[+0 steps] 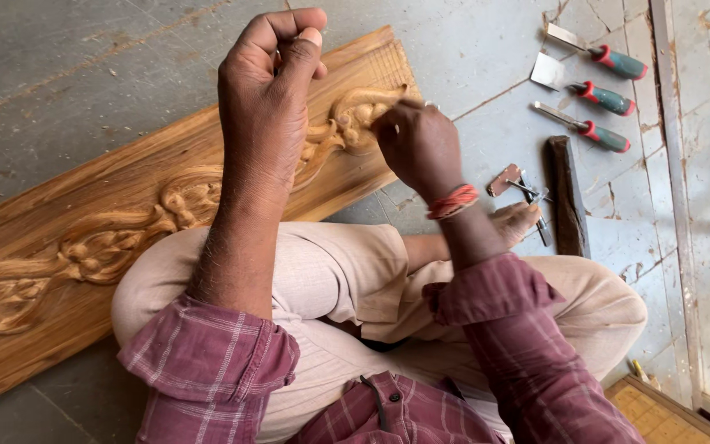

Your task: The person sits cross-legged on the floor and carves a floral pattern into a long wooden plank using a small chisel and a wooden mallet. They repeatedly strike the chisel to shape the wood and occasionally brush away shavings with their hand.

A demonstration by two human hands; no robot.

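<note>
A long wooden plank (59, 345) with a raised leaf-and-scroll carving (117, 242) lies slanted across the floor in front of my crossed legs. My left hand (269, 99) is lifted above the plank, fingers curled into a fist with the thumb pressed on the forefinger; nothing shows in it. My right hand (418, 146), with a red thread band at the wrist, rests with bunched fingers on the carved scroll (355, 111) near the plank's right end. Whether it holds anything is hidden by the fingers.
Three chisels (597, 94) with red and green handles lie on the stone floor at upper right. A dark wooden block (569, 197) and a small metal tool (527, 191) lie beside my bare foot (515, 220). A wooden frame corner (667, 415) sits at lower right.
</note>
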